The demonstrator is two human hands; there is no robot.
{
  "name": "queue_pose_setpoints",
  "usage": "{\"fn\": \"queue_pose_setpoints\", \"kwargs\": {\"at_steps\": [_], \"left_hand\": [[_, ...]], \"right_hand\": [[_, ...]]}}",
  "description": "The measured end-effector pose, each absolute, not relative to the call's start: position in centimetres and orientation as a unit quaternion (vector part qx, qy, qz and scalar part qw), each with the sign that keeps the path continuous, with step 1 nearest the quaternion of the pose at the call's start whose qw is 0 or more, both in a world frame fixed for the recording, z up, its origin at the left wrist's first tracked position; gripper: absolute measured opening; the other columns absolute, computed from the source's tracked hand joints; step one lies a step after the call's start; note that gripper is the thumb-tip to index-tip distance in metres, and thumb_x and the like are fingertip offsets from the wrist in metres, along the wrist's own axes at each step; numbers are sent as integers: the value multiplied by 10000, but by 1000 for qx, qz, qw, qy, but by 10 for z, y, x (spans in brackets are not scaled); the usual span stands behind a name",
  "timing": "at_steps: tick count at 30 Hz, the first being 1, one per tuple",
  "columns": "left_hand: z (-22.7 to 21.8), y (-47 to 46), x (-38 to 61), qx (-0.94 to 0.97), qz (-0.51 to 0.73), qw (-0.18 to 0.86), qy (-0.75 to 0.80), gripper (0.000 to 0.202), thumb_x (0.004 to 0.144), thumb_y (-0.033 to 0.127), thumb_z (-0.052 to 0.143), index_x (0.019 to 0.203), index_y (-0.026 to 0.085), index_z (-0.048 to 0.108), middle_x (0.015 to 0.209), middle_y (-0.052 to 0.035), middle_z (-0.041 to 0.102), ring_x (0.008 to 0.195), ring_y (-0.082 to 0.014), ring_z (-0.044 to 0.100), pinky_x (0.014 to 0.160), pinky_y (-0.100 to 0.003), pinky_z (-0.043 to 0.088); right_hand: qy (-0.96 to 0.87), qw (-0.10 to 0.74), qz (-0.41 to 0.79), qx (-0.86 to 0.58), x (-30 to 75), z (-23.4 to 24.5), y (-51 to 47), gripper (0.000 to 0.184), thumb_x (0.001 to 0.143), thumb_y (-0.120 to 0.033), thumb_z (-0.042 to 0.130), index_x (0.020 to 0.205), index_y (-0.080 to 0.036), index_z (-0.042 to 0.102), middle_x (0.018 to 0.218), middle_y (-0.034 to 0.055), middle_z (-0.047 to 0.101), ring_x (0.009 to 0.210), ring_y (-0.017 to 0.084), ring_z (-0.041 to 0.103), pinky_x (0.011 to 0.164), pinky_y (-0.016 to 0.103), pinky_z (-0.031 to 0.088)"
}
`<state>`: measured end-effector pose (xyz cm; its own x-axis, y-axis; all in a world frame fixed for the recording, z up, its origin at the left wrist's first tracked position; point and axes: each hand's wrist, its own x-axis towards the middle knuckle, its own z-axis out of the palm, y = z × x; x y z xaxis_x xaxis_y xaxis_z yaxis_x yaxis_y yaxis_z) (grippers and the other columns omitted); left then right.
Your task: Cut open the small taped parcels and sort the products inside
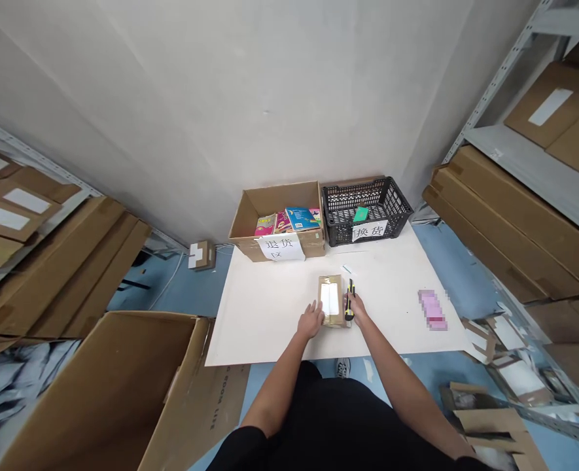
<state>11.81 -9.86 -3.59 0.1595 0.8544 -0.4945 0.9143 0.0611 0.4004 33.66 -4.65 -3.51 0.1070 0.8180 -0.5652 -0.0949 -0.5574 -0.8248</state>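
A small cardboard parcel (337, 319) with a white label and clear tape lies on the white table (269, 327). At its left edge rests my left hand (311, 320), fingers spread and touching the box. My right hand (356, 307) is closed around a black and yellow utility knife (350, 307), held upright close beside the parcel's right side. Whether the blade is out is too small to tell. A small white and blue strip (347, 269) lies beyond the parcel.
At the table's back stand an open cardboard box (245, 248) of books and a black plastic crate (338, 234) holding a green item (360, 214). A pixelated pink item (432, 310) lies right. A large open carton (107, 379) stands left; loaded shelves (539, 157) flank the table.
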Motion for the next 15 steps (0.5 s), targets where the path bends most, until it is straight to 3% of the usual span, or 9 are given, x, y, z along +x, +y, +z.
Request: {"fn": "queue_pose_setpoints", "kwargs": {"at_steps": [3, 6, 8, 11, 15], "left_hand": [[-38, -95, 75, 592, 3, 364, 719, 636, 1093, 469, 201, 1610, 194, 449, 1771, -95, 231, 1614, -281, 287, 1276, -459, 328], [-43, -98, 50, 533, 22, 395, 748, 677, 1101, 482, 163, 1647, 139, 367, 1697, -130, 399, 1552, -232, 419, 1245, -385, 387], [-50, -103, 48, 511, 25, 413, 754, 698, 1087, 497, 286, 1676, 121, 288, 1629, -143, 504, 1478, -232, 526, 1203, -358, 442], [-66, -112, 55, 473, 74, 437, 762, 764, 1036, 449, 473, 1702, 172, 221, 1594, -109, 558, 1408, -235, 600, 1170, -343, 478], [-79, -120, 41, 494, 145, 439, 737, 656, 1069, 457, 405, 1684, 263, 289, 1551, -71, 612, 1362, -216, 635, 1111, -339, 518]], "right_hand": [[-213, 427, 651, -591, 323, -35, -52, 405, 941, -638, 589, 963, -237, 534, 978, 118, 795, 876, 249, 781, 687, 309, 585], [-235, 407, 616, -632, 306, -41, -60, 398, 926, -632, 588, 959, -236, 568, 975, 104, 788, 915, 252, 767, 689, 301, 579], [-261, 361, 590, -674, 290, -49, -68, 411, 899, -650, 594, 929, -240, 590, 890, 75, 764, 871, 252, 755, 658, 295, 569], [-261, 333, 596, -682, 262, -63, -80, 393, 869, -641, 617, 902, -249, 596, 849, 59, 744, 858, 255, 757, 675, 305, 584], [-293, 337, 603, -662, 232, -67, -84, 387, 866, -638, 598, 918, -256, 574, 923, 75, 765, 974, 265, 767, 762, 322, 600]]}}
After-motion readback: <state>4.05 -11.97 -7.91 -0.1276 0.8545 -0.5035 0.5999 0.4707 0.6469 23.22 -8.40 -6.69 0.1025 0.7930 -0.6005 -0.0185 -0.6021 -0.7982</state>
